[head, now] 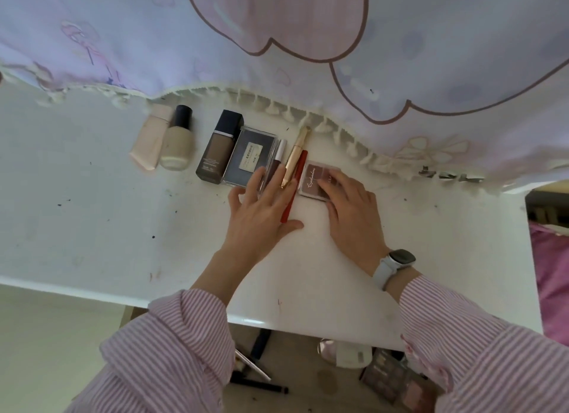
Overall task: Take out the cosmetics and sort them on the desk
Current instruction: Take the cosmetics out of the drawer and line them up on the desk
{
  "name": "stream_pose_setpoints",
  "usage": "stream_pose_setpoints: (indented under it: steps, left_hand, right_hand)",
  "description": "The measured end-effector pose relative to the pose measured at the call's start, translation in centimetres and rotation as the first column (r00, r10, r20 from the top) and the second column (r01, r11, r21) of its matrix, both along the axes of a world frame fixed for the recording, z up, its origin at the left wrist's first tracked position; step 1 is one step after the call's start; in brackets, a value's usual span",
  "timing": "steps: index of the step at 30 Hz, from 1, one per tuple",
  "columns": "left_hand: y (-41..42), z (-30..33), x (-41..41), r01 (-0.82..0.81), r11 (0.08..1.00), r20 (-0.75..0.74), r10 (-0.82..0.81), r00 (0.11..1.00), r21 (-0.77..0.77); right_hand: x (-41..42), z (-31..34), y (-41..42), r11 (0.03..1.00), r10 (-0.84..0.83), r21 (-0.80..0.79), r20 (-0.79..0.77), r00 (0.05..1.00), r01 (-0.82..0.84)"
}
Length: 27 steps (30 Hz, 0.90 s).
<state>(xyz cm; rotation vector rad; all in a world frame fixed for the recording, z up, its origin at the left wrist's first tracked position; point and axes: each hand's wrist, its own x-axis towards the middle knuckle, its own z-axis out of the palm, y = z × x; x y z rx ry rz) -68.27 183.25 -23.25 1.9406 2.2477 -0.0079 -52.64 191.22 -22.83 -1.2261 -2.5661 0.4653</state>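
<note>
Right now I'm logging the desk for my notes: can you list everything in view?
Tube: 1, pale pink, far left of row.
Round bottle: 1, cream with black cap, beside tube.
Square bottle: 1, brown with black cap, centre-left.
Grey palette: 1, right of square bottle.
Lip gloss: 1, brownish, beside palette.
Gold pen: 1, beside gloss.
Red pencil: 1, between the hands.
Eyeshadow palette: 1, mauve, row's right end.
Desk: 1, white.
Curtain: 1, lilac-pink, behind.
Left hand: flat on gloss.
Right hand: touching eyeshadow palette.
</note>
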Motion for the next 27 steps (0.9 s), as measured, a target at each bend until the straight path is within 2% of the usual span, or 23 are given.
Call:
stream_pose_setpoints:
  steps: [3,7,11,14,17,19,22,24,26,27]
  left_hand:
    - [0.3,-0.7,0.0,0.000,0.999,-0.100,-0.005,0.995,-0.050]
    - [0.1,-0.4,0.6,-0.010,1.000,-0.090,0.008,0.996,-0.016]
    - [-2.4,1.2,2.8,-0.024,0.976,-0.005,0.026,1.000,0.215]
    - [-6.1,2.0,6.0,-0.035,0.908,0.111,-0.013,0.994,0.418]
    - [-10.6,2.0,10.2,-0.027,0.869,0.228,-0.100,0.969,0.495]
    - [-13.5,1.2,13.2,-0.019,0.896,0.296,-0.127,0.947,0.444]
    - [-16.7,-0.8,17.3,-0.017,0.972,0.408,-0.082,0.909,0.233]
    - [-17.7,-2.5,19.4,-0.043,0.999,0.442,0.033,0.896,0.013]
    - [-17.7,-4.7,20.8,-0.075,0.973,0.399,0.158,0.903,-0.216]
    - [-17.4,-5.6,21.1,-0.085,0.956,0.365,0.189,0.912,-0.282]
  right_hand:
    - [-0.1,0.1,0.2,1.000,0.013,-0.017,0.028,1.000,-0.013]
    - [0.7,0.5,-0.1,0.996,0.030,-0.085,0.019,0.999,-0.028]
    - [2.5,1.3,-1.9,0.992,0.007,-0.126,-0.076,0.997,-0.017]
    - [5.1,2.3,-4.5,0.993,0.009,-0.112,-0.197,0.980,-0.031]
    - [9.1,3.1,-7.7,0.986,0.029,-0.152,-0.273,0.961,-0.073]
    - [12.4,3.0,-9.8,0.969,0.075,-0.204,-0.287,0.955,-0.137]
    - [17.7,1.8,-13.2,0.911,0.196,-0.325,-0.200,0.960,-0.253]
    - [20.8,-0.1,-15.1,0.861,0.272,-0.446,-0.003,0.962,-0.244]
    - [23.2,-2.6,-16.4,0.826,0.274,-0.553,0.227,0.935,-0.108]
    - [23.9,-3.8,-16.6,0.823,0.237,-0.568,0.317,0.918,-0.017]
